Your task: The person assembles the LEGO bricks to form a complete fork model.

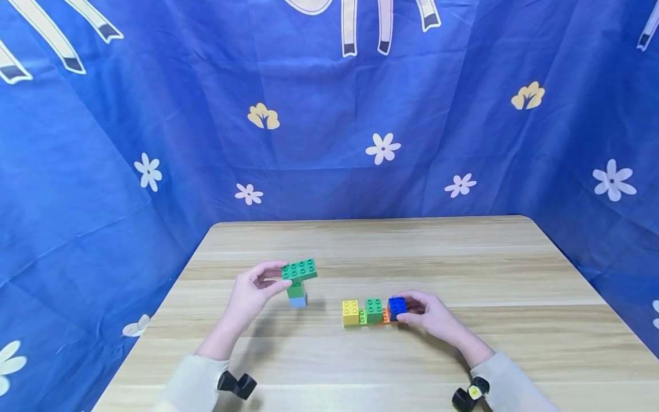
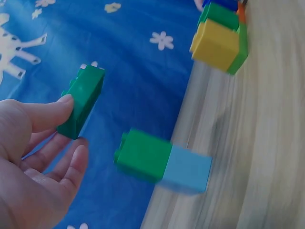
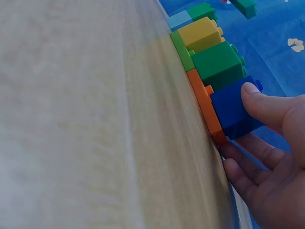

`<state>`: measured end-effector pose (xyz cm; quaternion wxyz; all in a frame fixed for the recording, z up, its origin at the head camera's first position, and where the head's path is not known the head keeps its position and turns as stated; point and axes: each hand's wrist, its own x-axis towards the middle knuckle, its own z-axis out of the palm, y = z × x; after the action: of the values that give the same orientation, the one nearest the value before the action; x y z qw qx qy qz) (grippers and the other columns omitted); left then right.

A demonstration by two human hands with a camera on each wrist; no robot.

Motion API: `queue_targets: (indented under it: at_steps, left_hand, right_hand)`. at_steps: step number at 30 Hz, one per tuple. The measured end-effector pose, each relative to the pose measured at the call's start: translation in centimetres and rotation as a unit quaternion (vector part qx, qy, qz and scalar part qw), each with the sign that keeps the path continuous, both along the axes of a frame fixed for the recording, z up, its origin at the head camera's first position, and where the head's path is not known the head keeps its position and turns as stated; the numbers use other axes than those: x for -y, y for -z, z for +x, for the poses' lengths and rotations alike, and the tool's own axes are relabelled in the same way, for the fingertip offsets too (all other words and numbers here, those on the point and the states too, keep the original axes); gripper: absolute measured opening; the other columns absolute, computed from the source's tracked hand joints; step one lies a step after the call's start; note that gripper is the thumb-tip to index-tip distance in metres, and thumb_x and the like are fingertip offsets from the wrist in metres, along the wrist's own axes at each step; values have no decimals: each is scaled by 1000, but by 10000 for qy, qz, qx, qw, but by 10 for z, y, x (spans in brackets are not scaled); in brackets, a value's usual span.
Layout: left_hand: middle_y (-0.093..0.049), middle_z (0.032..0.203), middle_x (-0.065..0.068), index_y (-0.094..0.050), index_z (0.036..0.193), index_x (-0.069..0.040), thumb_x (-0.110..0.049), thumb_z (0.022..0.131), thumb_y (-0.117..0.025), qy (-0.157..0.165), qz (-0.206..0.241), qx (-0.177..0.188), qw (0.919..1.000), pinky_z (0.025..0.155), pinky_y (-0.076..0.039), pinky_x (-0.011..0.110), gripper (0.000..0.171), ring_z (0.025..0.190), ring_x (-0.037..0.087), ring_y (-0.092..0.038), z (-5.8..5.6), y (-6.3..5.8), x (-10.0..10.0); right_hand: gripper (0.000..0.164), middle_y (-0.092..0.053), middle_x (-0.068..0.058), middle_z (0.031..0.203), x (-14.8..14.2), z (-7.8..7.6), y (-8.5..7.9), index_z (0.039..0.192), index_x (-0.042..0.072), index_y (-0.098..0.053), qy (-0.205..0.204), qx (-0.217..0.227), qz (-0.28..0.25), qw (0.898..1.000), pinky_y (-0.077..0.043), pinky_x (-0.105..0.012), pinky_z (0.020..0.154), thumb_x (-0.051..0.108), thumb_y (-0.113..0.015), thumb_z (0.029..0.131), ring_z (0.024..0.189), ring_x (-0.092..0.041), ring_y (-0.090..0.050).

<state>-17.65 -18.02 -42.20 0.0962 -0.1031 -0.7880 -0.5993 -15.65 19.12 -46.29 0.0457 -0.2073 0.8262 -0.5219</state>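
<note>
My left hand (image 1: 253, 290) pinches a long green brick (image 1: 300, 269) by its left end, between thumb and fingers. In the left wrist view this brick is held above a small stack, with a gap between them. That stack is a green block (image 2: 144, 155) on a light blue block (image 2: 187, 169), standing on the table. My right hand (image 1: 431, 313) grips a dark blue block (image 3: 237, 107) at the right end of a low row. Under it lies an orange base piece (image 3: 206, 107), joined in line with a light green base piece (image 3: 182, 51).
On the row's base also stand a yellow block (image 1: 350, 312) at the left end and a green block (image 1: 374, 310) in the middle. The wooden table (image 1: 360, 372) ends at a blue patterned cloth (image 1: 319, 143) behind.
</note>
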Motion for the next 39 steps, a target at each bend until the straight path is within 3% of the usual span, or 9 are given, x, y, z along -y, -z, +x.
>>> queue_targets:
  at_steps: [4,14,25,33,39]
  left_hand:
    - [-67,100,12,-65,111,-7,-13,76,-77,108,-61,-27,9999,74,-54,26,38,85,22,-65,4,1,-9]
    - [-67,97,15,-65,109,-4,-5,74,-77,485,174,-18,9987,69,-55,27,37,78,23,-66,16,9,-25]
    - [-65,100,15,-65,109,-4,-2,73,-77,780,160,1,9968,74,-54,28,39,82,29,-62,23,16,-36]
    - [-65,97,10,-66,106,-8,-7,72,-78,865,-21,0,9962,77,-53,28,37,84,28,-61,25,19,-41]
    - [-65,100,11,-65,109,-7,-8,73,-78,1021,-70,141,9947,78,-52,28,38,85,26,-62,29,22,-50]
  right_hand:
    - [38,-62,-15,103,-1,-3,4,119,-1,-57,20,-17,-3,10000,-50,-31,80,8,-68,84,95,-31,-57]
    - [41,-63,-9,103,-10,-18,33,119,5,-58,142,-84,-71,9998,-49,-27,80,18,-71,82,93,-23,-58]
    - [39,-63,-10,102,-10,-19,36,118,8,-58,267,-213,-106,9994,-50,-27,79,19,-70,83,90,-23,-59]
    - [40,-63,-9,104,-12,-20,37,119,9,-58,585,-262,-91,9979,-49,-33,80,20,-70,82,89,-21,-59]
    - [40,-62,-12,102,-11,-21,34,118,6,-58,940,-295,-208,9949,-50,-33,78,12,-71,80,87,-21,-60]
